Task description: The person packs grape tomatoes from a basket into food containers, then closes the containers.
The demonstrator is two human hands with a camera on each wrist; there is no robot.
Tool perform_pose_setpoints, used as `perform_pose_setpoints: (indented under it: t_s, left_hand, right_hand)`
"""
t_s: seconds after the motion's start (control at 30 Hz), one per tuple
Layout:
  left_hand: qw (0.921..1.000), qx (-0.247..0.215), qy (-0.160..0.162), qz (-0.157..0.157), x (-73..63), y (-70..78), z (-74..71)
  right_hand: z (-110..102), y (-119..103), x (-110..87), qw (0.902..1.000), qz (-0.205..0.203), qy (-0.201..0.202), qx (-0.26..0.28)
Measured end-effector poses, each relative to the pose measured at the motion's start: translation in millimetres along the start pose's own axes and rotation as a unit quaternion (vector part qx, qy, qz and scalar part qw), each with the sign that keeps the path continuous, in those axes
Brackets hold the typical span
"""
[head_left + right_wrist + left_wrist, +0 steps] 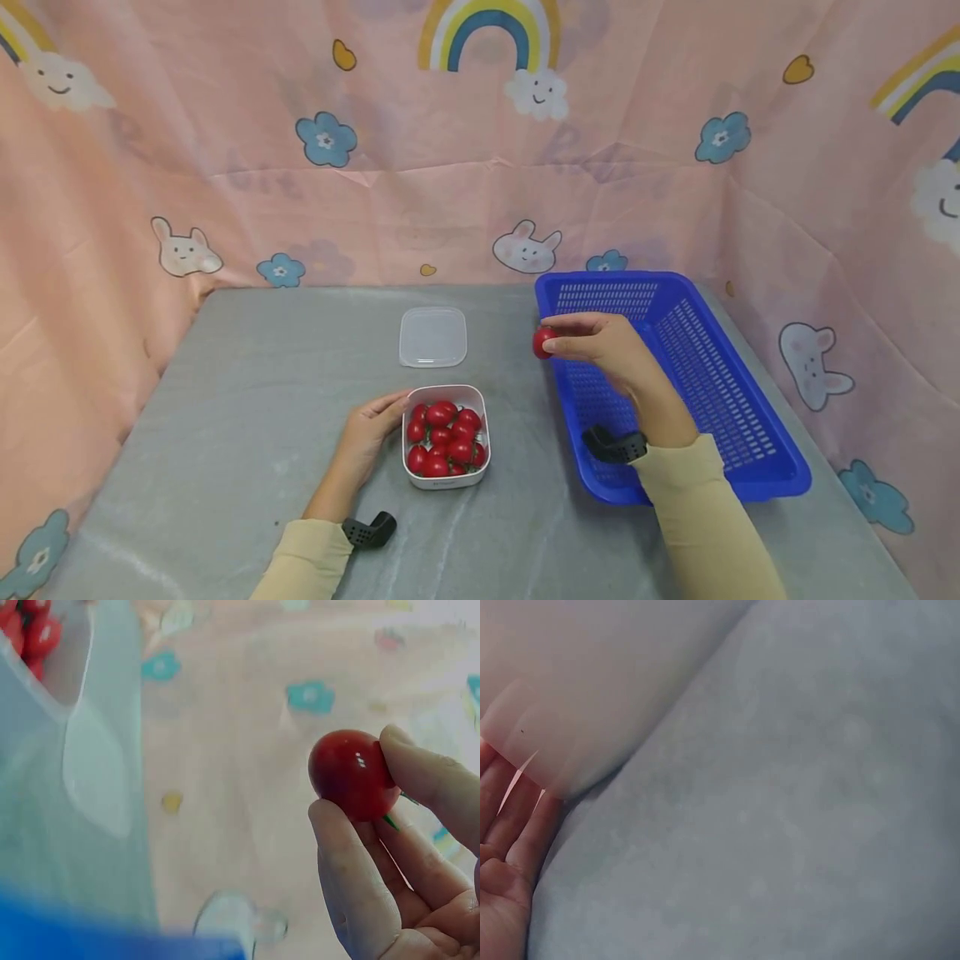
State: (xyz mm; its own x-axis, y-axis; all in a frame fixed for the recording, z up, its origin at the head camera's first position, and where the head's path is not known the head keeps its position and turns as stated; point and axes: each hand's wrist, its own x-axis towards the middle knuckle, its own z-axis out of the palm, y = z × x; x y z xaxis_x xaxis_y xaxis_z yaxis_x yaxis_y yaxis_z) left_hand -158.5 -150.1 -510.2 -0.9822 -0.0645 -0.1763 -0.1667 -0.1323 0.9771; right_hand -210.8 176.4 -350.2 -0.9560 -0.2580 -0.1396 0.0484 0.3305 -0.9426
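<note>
My right hand [603, 346] pinches a cherry tomato [351, 774] between thumb and fingertips, above the left rim of a blue plastic basket [697, 358]. A bit of green stem shows under the fruit in the right wrist view. My left hand [372, 429] rests against the left side of a small white box [450, 482], its fingers fairly straight along the wall. Inside the box lie several cherry tomatoes [441, 435], some with green stems. The left wrist view shows those fingers [536, 829] at the pale box wall.
A translucent square lid [433, 337] lies flat on the grey tabletop [300, 358] behind the box. The basket's perforated walls rise along the right side of the table. A pink patterned curtain [450, 192] encloses the back and sides.
</note>
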Motion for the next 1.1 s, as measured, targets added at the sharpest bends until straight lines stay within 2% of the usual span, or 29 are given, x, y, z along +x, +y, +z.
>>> perform_pose_setpoints:
  t_s: [0.17,0.53,0.77,0.97,1.1]
  left_hand:
    - [1.0000,0.000,-0.004,0.003,0.5,-1.1,-0.1]
    - [0.9999,0.008,-0.002,0.008,0.0,-1.0,0.5]
    - [0.9999,0.001,-0.005,0.010,0.2,-1.3,-0.7]
    - [0.9999,0.004,-0.007,0.010,0.9,-2.3,-1.5]
    - [0.9999,0.011,-0.006,0.011,0.2,-1.9,-1.7]
  right_hand:
    - [30,-9,-1.1,0.9999,-0.016,0.004,-0.004]
    - [88,-19,-11.0,0.9991,-0.014,-0.032,-0.022]
    - [117,-10,-11.3,0.9991,-0.024,-0.019,-0.031]
    - [135,5,-8.4,0.9992,-0.008,-0.006,-0.038]
    - [143,15,-6.4,0.9981,-0.007,-0.018,-0.058]
